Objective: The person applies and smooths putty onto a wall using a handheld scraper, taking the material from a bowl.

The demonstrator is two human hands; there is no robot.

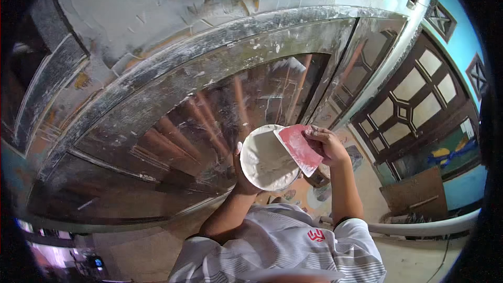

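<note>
My left hand (242, 170) is wrapped round the left side of a round white tub (257, 178) and holds it up in front of my chest. Pale, creamy filler paste (264, 161) lies inside, with an uneven surface. Between the thumb and fingers of my right hand (326, 144) is a flat red plastic spreader (299, 147), its face smeared white. The spreader's pale edge slants across the tub's right rim, over the opening. Whether that edge touches the paste, I cannot tell. Most of my left fingers are hidden behind the tub.
Ahead stands a dark wooden door (209, 110) with glazed panels, spattered white under a patchy plastered wall (131, 10). To the right are another panelled door (414, 99), a light blue wall (466, 188) and a brown board (414, 194) leaning low. A pale rail (424, 228) curves at lower right.
</note>
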